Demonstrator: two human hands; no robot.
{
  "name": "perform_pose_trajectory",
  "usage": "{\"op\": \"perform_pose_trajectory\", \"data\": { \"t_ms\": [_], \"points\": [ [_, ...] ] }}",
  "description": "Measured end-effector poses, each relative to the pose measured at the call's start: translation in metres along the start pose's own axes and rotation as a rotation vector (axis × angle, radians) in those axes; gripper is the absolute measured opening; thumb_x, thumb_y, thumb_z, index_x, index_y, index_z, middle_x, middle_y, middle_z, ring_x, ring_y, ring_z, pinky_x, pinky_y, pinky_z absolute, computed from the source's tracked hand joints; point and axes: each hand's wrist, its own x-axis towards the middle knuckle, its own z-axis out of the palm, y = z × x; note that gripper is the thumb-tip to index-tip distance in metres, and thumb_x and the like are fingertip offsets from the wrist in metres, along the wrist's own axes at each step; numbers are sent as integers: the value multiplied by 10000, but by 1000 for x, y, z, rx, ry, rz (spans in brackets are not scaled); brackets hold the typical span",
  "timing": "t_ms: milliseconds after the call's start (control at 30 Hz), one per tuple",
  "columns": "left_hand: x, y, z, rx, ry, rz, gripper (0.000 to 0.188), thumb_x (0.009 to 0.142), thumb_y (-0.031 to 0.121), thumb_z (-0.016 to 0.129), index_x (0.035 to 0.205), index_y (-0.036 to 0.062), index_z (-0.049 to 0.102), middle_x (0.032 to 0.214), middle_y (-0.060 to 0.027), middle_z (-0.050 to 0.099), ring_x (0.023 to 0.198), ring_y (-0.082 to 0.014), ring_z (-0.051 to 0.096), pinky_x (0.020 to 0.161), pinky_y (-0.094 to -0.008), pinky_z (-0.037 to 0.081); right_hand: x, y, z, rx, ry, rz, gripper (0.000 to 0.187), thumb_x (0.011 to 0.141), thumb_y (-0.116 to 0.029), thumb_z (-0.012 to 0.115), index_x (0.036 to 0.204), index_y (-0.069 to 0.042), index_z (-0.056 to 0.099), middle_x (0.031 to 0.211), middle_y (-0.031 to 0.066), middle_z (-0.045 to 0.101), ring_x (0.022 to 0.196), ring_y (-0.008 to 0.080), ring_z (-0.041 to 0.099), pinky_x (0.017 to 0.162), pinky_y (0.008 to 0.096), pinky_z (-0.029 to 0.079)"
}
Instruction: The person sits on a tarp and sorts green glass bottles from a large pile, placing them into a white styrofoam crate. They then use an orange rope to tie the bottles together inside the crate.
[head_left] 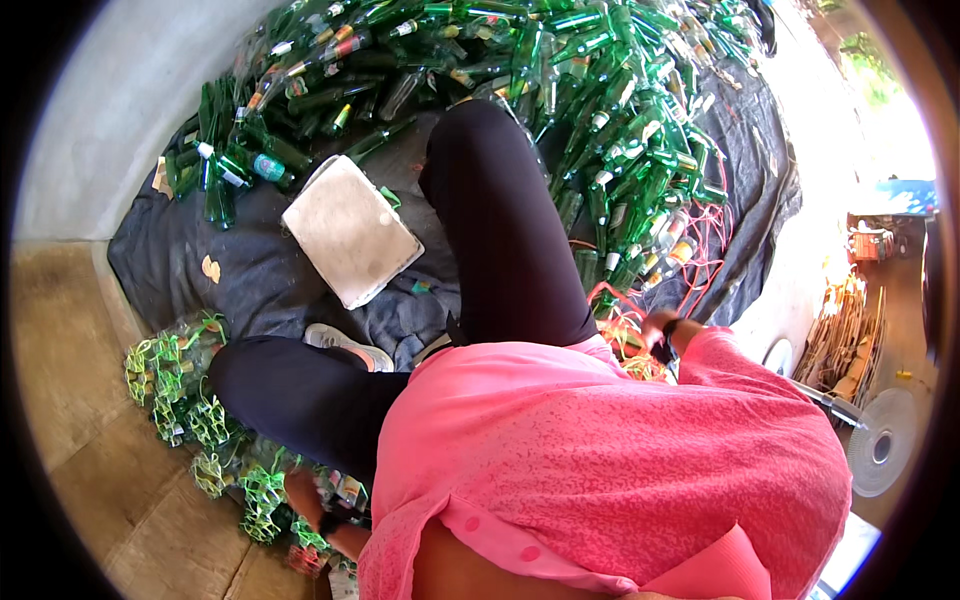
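Note:
My left hand [305, 496] reaches down past my bent left leg to the green bottles [345, 490] bundled with bright green string [263, 492]. Its fingers are smeared and partly lost against the bundle, so their grip cannot be made out. On the other side, my right hand [656, 326] is down beside my right thigh, at a tangle of orange-red and yellow-green string [632, 345]. Its fingertips are hard to make out there, and whether they hold a strand is unclear. A dark band circles each wrist.
A big heap of loose green glass bottles [620, 130] lies ahead on a dark cloth [270, 270]. A pale, worn square block [352, 232] sits before me. More string-wrapped bottles [175, 385] line the left by the tiles. At right are a fan [882, 443] and thin sticks [840, 330].

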Motion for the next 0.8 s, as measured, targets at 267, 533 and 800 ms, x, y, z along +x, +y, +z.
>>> {"op": "perform_pose_trajectory", "data": {
  "t_ms": [267, 533, 800],
  "points": [
    [60, 171, -205, -526, 737, 433, 338, 1026, 160, 567, 1280, -54, 633, 1149, -131, 704, 1019, -205, 687, 875, -328, 568, 83, 59, 104, 217, 713, 146, 342, 765, -238, 802, 1051, -61, 742, 1061, 158, 747, 1030, 353, 713, 814, 495, 579],
    [43, 410, -206, -327, 423, 831, 313, 1009, 230, 626, 1231, 16, 679, 976, -58, 714, 863, -129, 640, 808, -285, 510, 77, 10, -70, 1793, 610, -688, 91, 858, -184, 637, 838, -105, 678, 769, 96, 697, 724, 219, 706, 508, 398, 509],
    [43, 433, -48, -824, -140, 663, 179, 978, 99, 657, 1145, 40, 680, 910, -52, 712, 725, -111, 648, 677, -251, 520, 85, -94, -106, 1328, 548, -192, 389, 808, -334, 844, 818, 6, 655, 716, 88, 616, 624, 209, 582, 516, 425, 458]
  ]
}}
